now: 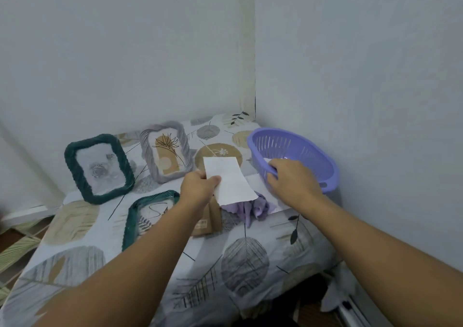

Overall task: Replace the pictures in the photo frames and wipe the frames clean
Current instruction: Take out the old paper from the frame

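My left hand [200, 185] pinches a white sheet of paper [229, 180] by its left edge and holds it up over the table. My right hand [292, 179] grips the near rim of a purple slotted basket [313, 151] at the right. Three woven-edged photo frames lie on the leaf-print cloth: a dark green one [97, 167] at the left, a grey-lilac one [166, 151] behind the paper, and a teal one [147, 216] partly under my left forearm. A lilac cloth [253, 209] lies crumpled below the paper.
Brown cardboard backing pieces [208, 222] lie under my left wrist. The table [245, 256] stands in a corner, with walls behind and at the right. Its front edge drops off at the lower right, where the floor shows.
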### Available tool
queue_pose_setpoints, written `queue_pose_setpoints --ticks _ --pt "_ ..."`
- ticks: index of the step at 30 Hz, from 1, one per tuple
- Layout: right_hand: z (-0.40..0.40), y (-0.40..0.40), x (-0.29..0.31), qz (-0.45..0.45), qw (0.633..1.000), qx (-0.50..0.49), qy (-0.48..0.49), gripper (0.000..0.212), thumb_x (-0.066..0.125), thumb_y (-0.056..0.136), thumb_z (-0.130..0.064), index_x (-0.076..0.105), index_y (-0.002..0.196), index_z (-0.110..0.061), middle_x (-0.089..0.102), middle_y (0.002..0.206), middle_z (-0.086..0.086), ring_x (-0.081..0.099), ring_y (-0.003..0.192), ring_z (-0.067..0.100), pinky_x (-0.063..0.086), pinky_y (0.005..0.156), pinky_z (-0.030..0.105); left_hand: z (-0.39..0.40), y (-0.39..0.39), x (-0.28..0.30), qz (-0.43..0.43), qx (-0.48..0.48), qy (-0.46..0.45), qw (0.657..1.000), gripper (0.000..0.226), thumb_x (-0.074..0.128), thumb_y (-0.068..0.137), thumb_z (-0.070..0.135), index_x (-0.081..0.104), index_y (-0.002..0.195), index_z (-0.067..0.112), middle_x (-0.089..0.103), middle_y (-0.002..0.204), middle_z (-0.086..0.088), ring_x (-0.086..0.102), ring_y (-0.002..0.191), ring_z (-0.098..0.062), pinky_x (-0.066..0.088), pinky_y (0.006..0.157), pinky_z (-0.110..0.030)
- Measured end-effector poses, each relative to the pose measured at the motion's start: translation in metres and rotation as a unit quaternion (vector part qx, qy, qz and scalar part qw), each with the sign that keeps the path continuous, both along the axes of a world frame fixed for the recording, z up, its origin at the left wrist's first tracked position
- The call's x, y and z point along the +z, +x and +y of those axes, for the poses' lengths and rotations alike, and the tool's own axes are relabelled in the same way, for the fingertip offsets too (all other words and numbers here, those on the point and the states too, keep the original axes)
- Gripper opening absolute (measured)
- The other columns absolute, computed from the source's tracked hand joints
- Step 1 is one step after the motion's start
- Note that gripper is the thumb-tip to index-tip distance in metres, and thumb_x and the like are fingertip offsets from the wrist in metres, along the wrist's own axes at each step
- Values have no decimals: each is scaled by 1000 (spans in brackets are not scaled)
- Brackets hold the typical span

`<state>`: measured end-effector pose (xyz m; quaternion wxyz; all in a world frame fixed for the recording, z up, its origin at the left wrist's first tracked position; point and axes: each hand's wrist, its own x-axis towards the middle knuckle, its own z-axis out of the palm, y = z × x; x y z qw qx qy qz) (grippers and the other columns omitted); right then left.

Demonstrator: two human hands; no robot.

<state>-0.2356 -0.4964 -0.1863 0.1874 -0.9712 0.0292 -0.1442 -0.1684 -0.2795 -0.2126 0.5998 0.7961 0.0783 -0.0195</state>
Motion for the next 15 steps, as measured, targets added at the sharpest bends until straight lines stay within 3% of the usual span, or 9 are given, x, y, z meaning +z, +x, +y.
queue_pose_setpoints --ticks 5,9,12,15 --pt "-8 -1 8 -18 999 -5 33 17 53 98 -18 58 85 -9 54 67 2 52 65 27 36 54 35 -21 9 -4 5 -20 11 1000 6 69 95 15 71 94 9 70 85 -7 57 65 -18 42 60 -28" --pt "-14 -1 11 -23 999 -11 39 14 53 98 -19 61 89 -11 59 70 1 57 69 27 41 57 36 -49 20 -8 4 -27 32 999 13 71 93 16 68 80 13 73 87 -9 66 80 -26 52 75 -35" --pt "-17 0 14 -31 998 -11 46 14 53 98 -18 61 89 -11 59 70 2 58 69 26 45 59 38 -66 26 -10 16 -28 19 999 13 71 93 16 68 82 12 72 83 -8 68 77 -27 56 77 -39" --pt "-20 0 15 -35 998 -14 49 13 54 98 -19 61 90 -12 61 70 2 59 69 26 45 59 38 -78 30 -15 17 -48 32 998 11 69 94 17 72 97 6 73 87 -8 70 83 -29 58 81 -41"
